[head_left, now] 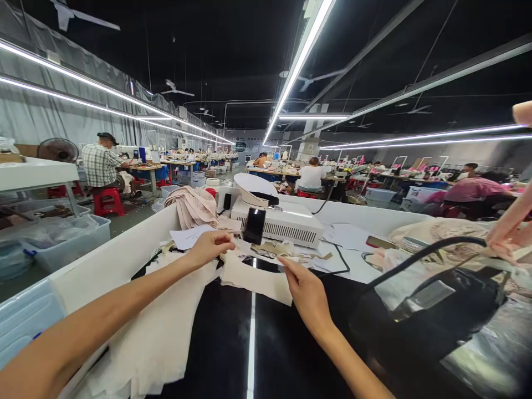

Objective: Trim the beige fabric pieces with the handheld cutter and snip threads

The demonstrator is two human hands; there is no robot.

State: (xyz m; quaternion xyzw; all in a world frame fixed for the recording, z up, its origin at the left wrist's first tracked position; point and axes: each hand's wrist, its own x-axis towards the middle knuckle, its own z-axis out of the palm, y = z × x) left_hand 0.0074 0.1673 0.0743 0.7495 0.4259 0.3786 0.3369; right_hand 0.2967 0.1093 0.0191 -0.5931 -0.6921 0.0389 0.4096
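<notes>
A curved cream fabric piece [256, 281] lies over the glossy black work surface [233, 343], between my two hands. My left hand [211, 247] is closed in a pinch at the piece's upper left end. At its right edge, my right hand [306, 293] has thumb and fingers pressed together on the cloth; the thumb is partly hidden. A pile of cream fabric pieces [155, 327] spreads below my left forearm. Beyond the hands, a dark phone [254, 225] stands upright against a white vented machine [282, 223], with small fabric scraps [286, 250] before it.
A pink fabric bundle [193, 206] and a printed paper [191, 236] are at the back left. To the right are a black bag [436, 299], clear plastic [494, 349] and another person's blurred arm [509, 227]. A white raised border [124, 249] edges the table.
</notes>
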